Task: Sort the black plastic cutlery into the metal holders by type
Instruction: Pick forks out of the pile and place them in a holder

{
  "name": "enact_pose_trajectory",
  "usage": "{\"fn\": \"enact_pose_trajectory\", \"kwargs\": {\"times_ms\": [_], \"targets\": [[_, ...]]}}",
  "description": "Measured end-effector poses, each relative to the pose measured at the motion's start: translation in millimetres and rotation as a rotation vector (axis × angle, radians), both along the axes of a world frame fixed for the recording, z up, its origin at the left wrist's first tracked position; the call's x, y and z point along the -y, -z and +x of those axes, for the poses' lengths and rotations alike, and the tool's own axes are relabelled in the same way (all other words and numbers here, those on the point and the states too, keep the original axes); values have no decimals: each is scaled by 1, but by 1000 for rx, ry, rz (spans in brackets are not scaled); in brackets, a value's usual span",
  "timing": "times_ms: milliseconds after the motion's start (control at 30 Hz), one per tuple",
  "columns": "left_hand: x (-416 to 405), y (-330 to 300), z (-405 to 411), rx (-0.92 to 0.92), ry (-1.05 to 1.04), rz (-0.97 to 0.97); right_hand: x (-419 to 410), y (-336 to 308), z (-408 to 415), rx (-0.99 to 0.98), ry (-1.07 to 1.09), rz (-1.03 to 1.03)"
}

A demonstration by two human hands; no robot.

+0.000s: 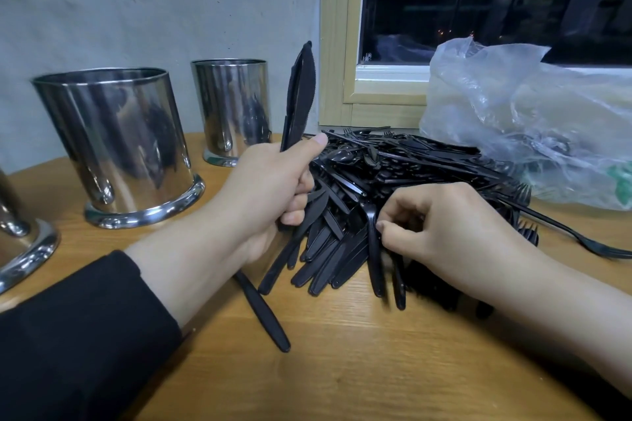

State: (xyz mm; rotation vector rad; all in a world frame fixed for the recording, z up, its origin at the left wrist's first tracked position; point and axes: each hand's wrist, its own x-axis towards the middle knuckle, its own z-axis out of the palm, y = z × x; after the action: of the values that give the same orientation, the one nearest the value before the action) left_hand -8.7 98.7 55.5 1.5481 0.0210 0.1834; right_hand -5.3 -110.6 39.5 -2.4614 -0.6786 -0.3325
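A big heap of black plastic cutlery (pixel 403 174) lies on the wooden table, with knives, forks and spoons mixed. My left hand (pixel 273 188) grips a few black knives (pixel 299 92) upright, blades pointing up, at the heap's left edge. My right hand (pixel 441 225) rests on the heap's near side and pinches the handle of a black piece (pixel 374 260) between thumb and forefinger. Three metal holders stand at the left: a large one (pixel 119 147), a smaller one (pixel 232 109) behind it, and a third (pixel 20 243) cut off by the left edge.
A crumpled clear plastic bag (pixel 533 126) sits at the right behind the heap, under a window with a wooden frame (pixel 337 44). A single fork (pixel 581 239) lies apart at the right. One knife (pixel 263 314) lies loose near my left wrist. A grey wall backs the table.
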Motion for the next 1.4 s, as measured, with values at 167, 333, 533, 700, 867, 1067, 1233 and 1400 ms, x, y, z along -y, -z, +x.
{"fn": "enact_pose_trajectory", "kwargs": {"times_ms": [167, 333, 533, 700, 867, 1067, 1233, 1400], "targets": [[1, 3, 0, -27, 19, 30, 1, 1, 0, -25, 17, -43], [2, 3, -2, -28, 62, 99, -1, 4, 0, 2, -12, -218], [3, 3, -4, -18, 97, 131, -2, 3, -1, 1, 12, -214], [2, 4, -5, -11, 93, 134, -3, 0, -4, -8, -4, -133], [3, 4, -5, -34, 125, 160, -2, -2, -4, 66, -23, 57], [8, 5, -9, -26, 280, 138, -6, -2, -5, 131, -95, 264], [12, 5, -9, 48, 311, 79, -21, 1, -8, 122, -132, 321], [-12, -12, 3, 177, -13, -44, -28, 1, -8, 124, -135, 292]]}}
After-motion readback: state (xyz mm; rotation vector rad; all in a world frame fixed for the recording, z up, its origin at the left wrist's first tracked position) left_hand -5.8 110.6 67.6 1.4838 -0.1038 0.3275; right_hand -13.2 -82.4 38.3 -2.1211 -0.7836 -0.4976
